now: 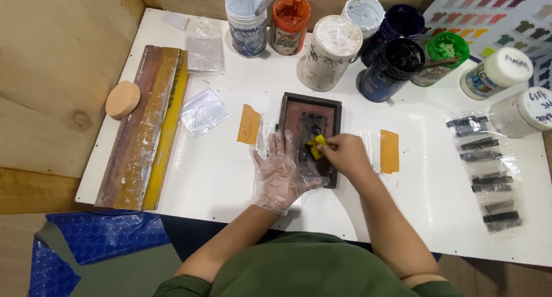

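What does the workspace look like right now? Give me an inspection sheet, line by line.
Surface: white table, paint-smudged in places.
Job's things: small framed screen lying flat; yellow wiper on its mesh.
Clutter: open paint jars along the back, long squeegees at left, round tan pad, printed bags at right, two tan tape strips.
Grippers: left hand, in a clear glove, presses the frame; right hand pinches the wiper.
Cables: nothing seen.
Surroundings: plywood walls, colour chart, blue sheet.

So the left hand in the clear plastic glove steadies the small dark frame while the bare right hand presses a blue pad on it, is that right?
Not quite. In the head view the pad is yellow, not blue. The rest holds: the gloved left hand steadies the small dark frame, and the bare right hand presses the pad on it.
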